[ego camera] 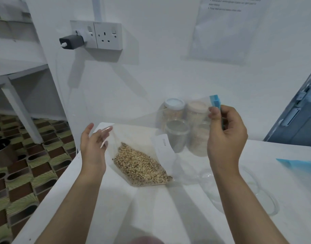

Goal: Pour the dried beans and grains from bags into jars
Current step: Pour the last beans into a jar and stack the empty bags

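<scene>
Right hand: the right hand [225, 136] is pinching the blue zip strip [216, 103] at the top corner of the clear bag [142, 138], its grip closing on that strip and lifting the corner above the table [151, 208].
Left hand: the left hand [93, 147] is reaching toward the bag's other top corner, fingers straight and touching the plastic; its grip is gaping wide, curling round nothing.
Beans: pale beans [142, 166] are lying in the bag's lower corner, resting on the table.
Jars: four jars [184, 125] are standing together behind the bag, near the wall; one [174, 104] is wearing a white lid.
Other: a second blue strip [299, 164] is lying at the table's right edge.
</scene>
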A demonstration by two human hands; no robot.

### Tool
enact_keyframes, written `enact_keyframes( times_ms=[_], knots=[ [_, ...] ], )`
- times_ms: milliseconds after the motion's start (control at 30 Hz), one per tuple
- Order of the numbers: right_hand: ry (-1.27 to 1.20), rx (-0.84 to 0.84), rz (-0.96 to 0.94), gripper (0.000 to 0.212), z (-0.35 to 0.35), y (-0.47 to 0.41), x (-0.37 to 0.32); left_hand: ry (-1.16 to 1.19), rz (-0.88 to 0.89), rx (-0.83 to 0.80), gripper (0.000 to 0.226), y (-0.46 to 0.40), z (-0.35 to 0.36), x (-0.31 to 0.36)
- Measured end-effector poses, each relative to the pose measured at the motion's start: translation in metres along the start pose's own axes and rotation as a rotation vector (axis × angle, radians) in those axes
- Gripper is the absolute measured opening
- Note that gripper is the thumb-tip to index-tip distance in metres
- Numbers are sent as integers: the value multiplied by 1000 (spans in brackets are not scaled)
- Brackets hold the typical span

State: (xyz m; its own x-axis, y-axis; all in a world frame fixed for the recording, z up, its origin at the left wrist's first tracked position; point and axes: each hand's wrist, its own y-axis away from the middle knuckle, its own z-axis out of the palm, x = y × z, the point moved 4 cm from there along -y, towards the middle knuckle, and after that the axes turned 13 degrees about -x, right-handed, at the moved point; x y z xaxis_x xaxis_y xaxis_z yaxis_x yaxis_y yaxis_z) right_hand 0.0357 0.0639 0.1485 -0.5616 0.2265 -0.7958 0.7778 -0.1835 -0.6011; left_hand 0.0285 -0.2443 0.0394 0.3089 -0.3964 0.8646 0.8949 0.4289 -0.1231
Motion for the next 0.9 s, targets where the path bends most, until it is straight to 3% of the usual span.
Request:
enact_keyframes(
  times_ms=[267,567,900],
  knots=[
    [8,37,-19,18,-22,-1,-4,51,162,-87,50,-3,29,41],
    [-54,-94,57,14,-41,-6,1,-54,220,-114,35,9,46,53],
    [-147,-11,66,13,-66,-25,-23,-14,312,-78,21,13,77,87]
  ],
)
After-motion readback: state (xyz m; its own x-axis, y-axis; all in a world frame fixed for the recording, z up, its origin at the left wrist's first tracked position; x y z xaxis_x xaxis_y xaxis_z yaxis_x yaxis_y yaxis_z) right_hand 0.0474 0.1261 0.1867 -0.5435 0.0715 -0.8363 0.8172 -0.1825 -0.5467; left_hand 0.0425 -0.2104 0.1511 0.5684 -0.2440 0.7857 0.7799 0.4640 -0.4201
